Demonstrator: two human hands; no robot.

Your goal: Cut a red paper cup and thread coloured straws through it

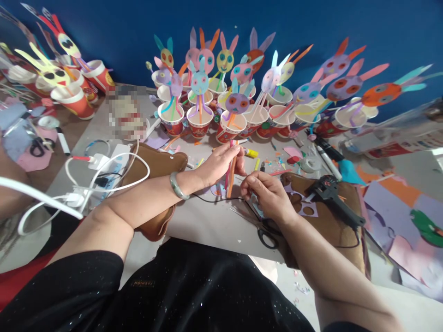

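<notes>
My left hand point(223, 162), with a jade-like bangle at the wrist, is closed around an orange and a pink straw point(230, 182) held nearly upright over the table. Just to the right, my right hand point(268, 196) has its fingers curled together, apart from the straws. Whether anything is between those fingers is hidden. Below my right hand lies a pair of black-handled scissors point(267, 238). A purple paper piece point(217, 189) shows on the table behind the straws.
Paper cups point(200, 121) with rabbit-faced straw figures line the wall. A black glue gun point(332, 203) rests on a brown pad at right, its cord crossing the table. A power strip point(116, 168) with white cables lies left. Coloured paper sheets point(411, 207) spread far right.
</notes>
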